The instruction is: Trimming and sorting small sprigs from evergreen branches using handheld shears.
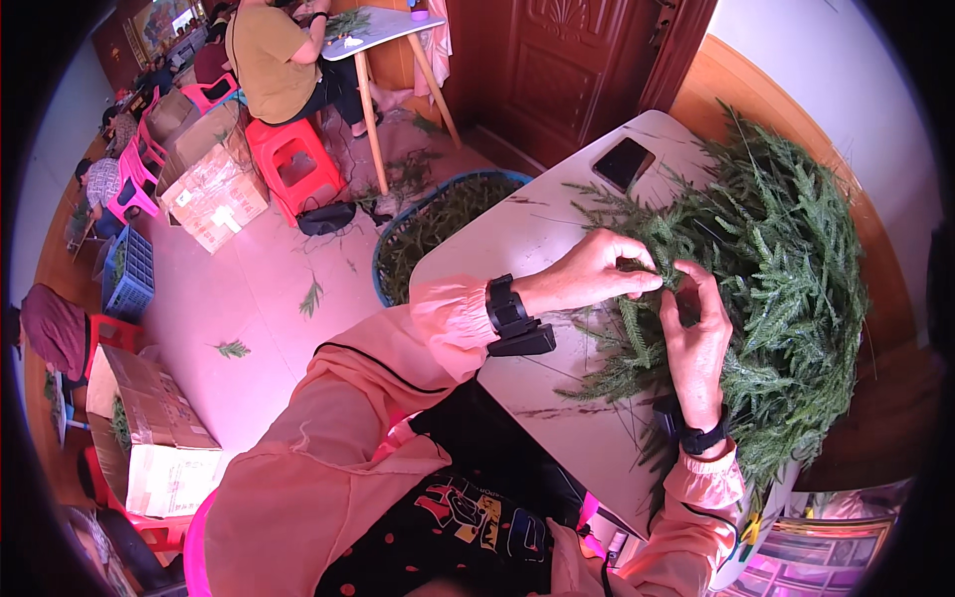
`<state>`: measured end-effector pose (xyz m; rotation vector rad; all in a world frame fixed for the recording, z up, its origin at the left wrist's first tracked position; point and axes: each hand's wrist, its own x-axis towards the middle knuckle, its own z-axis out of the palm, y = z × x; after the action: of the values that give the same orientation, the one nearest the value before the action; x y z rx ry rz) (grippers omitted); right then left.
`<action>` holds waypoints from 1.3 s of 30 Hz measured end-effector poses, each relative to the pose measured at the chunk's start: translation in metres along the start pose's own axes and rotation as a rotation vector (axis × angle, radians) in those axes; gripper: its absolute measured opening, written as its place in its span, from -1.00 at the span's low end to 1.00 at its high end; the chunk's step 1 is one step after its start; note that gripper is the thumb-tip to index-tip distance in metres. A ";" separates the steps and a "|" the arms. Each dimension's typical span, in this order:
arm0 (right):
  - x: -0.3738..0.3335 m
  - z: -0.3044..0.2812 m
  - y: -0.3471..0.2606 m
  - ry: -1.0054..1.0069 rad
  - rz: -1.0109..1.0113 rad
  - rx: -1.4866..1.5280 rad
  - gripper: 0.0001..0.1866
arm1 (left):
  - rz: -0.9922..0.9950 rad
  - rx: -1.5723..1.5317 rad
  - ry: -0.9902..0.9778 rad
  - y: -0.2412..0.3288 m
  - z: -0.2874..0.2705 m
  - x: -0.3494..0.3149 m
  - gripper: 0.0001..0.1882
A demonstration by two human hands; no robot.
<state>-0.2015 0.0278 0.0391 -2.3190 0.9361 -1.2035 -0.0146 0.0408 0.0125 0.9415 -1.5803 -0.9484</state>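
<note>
Over the white table my left hand (595, 269) is closed in a pinch, thumb and forefinger meeting at a green pine-like sprig (637, 323). My right hand (699, 323) faces it from the right, fingertips bent together on the same greenery a little beyond the left thumb. The exact spot they grip is partly hidden by the fingers. Just right of both hands rises a large heap of green artificial-looking pine branches (791, 269), spreading over the table's right side. Both wrists carry black straps with small dark devices.
A dark phone (623, 163) lies at the far part of the marble-patterned table (527, 388). Beyond its left edge stands a blue-rimmed basket (378, 261) of greenery. Red stools (294, 164), cardboard boxes (214, 189) and a seated person (269, 60) are farther left.
</note>
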 end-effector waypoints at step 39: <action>-0.002 0.000 0.014 0.047 -0.139 0.017 -0.75 | 0.377 0.328 0.168 -0.004 0.009 -0.002 -0.87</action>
<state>-0.2075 0.0191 0.0294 -2.3856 0.7876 -1.3210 -0.0230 0.0423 0.0061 0.8748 -1.7181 -0.3458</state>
